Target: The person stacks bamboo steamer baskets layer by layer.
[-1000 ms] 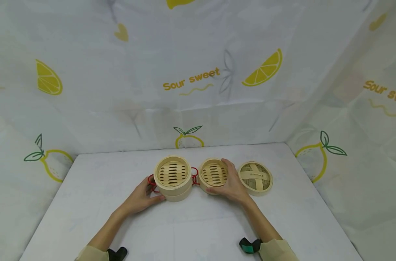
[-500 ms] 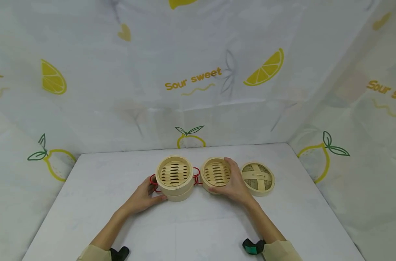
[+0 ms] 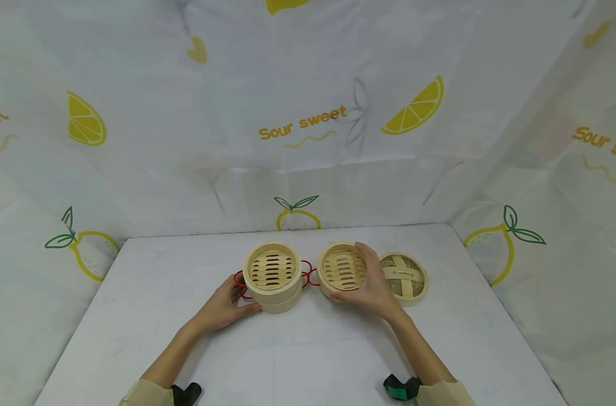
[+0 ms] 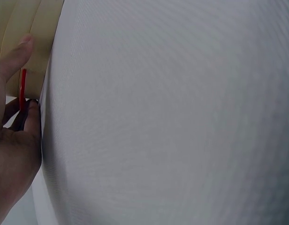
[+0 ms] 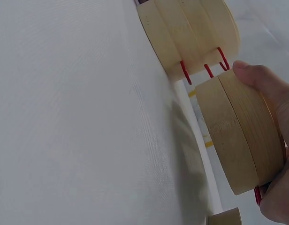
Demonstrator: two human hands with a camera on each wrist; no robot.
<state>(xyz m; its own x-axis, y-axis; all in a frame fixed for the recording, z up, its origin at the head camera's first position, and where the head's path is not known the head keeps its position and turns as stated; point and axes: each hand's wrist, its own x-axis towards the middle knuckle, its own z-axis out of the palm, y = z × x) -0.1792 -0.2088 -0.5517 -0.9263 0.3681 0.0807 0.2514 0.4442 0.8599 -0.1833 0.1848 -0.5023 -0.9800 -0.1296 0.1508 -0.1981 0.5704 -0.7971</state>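
In the head view my left hand (image 3: 218, 307) holds the left side of a bamboo steamer (image 3: 272, 287) made of stacked baskets with slatted floors. My thumb lies on its front wall, while the other fingers are by a red handle loop, partly hidden. My right hand (image 3: 371, 287) grips a smaller-looking bamboo steamer basket (image 3: 340, 270) from its right side, thumb in front and fingers at the back rim. The right wrist view shows this basket (image 5: 238, 131) raised above the table, its red loop close to those of the left stack (image 5: 191, 37).
A round bamboo lid (image 3: 402, 276) with crossed strips lies on the white table (image 3: 287, 366), right of the held basket and partly behind my right hand. A lemon-printed cloth (image 3: 211, 141) hangs behind the table and along its sides.
My right hand has lifted the basket slightly and shifted it to the right, closer to the lid. My left hand and its stack stay put; the view has shifted a little.
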